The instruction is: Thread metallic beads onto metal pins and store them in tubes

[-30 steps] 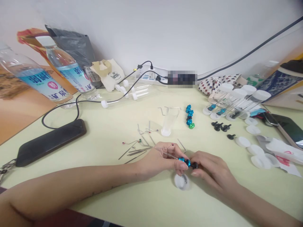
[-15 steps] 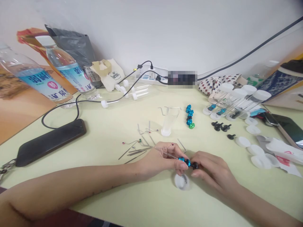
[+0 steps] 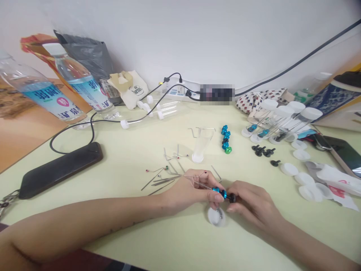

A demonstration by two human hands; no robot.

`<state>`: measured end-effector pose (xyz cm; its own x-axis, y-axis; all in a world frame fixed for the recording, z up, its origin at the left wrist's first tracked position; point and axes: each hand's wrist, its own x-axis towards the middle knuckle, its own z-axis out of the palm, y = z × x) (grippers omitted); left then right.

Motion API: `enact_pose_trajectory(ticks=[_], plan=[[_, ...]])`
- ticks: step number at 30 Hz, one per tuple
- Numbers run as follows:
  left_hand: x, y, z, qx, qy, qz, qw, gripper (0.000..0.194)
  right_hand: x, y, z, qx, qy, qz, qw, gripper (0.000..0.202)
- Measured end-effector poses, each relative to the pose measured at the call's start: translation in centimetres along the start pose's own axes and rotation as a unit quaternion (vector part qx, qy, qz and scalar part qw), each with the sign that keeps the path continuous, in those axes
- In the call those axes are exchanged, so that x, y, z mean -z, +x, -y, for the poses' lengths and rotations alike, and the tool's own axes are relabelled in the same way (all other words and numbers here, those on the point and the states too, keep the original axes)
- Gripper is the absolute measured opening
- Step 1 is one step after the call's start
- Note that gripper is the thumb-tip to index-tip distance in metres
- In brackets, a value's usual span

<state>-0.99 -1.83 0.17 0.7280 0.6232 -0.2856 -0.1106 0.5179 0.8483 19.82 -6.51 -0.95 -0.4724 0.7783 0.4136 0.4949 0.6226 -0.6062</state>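
At the left, a black slab-like device (image 3: 62, 171) lies aslant on the tabletop (image 3: 118, 162). To its right are scattered thin metal rods (image 3: 166, 180), some bent, a few ending in a small coloured bead. The left hand (image 3: 191, 190) reaches in from the lower left, thumb laid forward and fingers curled behind, its grip closed on the blue metal piece (image 3: 216, 189), which is between the two hands. That piece is short, glossy and bright blue, with a darker band between its blue sections. A slim rod (image 3: 204, 185) slants down across the hand toward its left end (a bead-tipped wire (image 3: 205, 172) shows just above the fingers), and a round black knob (image 3: 232, 198) sits at its right end. Below the left fingertips is a round white cap (image 3: 216, 218), with something inside too small to make out. The right hand (image 3: 255, 201) reaches in from the lower right, knuckles up, fingers bent and thumb beneath, its grip closed about the knob. Past it lie black screws (image 3: 260, 151), then loose white caps (image 3: 307, 186) farther right.
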Motion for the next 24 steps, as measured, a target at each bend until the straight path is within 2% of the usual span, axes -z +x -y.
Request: enact_pose_trajectory(ticks=[3,8,12,16,18,24], plan=[[0.03,-0.02,-0.04,0.004,0.002,0.001,1.000,0.020,0.05,0.00,0.08,-0.010,-0.003,0.021,1.000,0.031],[-0.04,-0.04,-0.15,-0.005,-0.006,0.004,1.000,0.018,-0.35,0.29,0.65,-0.005,-0.015,-0.035,0.999,0.008],[0.02,0.00,-0.05,-0.005,-0.010,0.008,1.000,0.018,-0.42,0.25,0.53,0.012,-0.017,-0.047,0.999,0.007],[0.14,0.04,0.17,-0.009,-0.008,0.012,1.000,0.019,-0.14,-0.02,0.12,-0.001,-0.009,-0.001,1.000,0.030],[0.15,0.03,0.21,-0.011,-0.006,0.015,1.000,0.019,-0.05,-0.04,0.10,-0.004,-0.006,0.015,1.000,0.034],[0.11,0.00,0.07,-0.015,-0.004,0.012,1.000,0.018,-0.38,0.14,0.37,0.003,-0.037,-0.016,0.999,0.010]])
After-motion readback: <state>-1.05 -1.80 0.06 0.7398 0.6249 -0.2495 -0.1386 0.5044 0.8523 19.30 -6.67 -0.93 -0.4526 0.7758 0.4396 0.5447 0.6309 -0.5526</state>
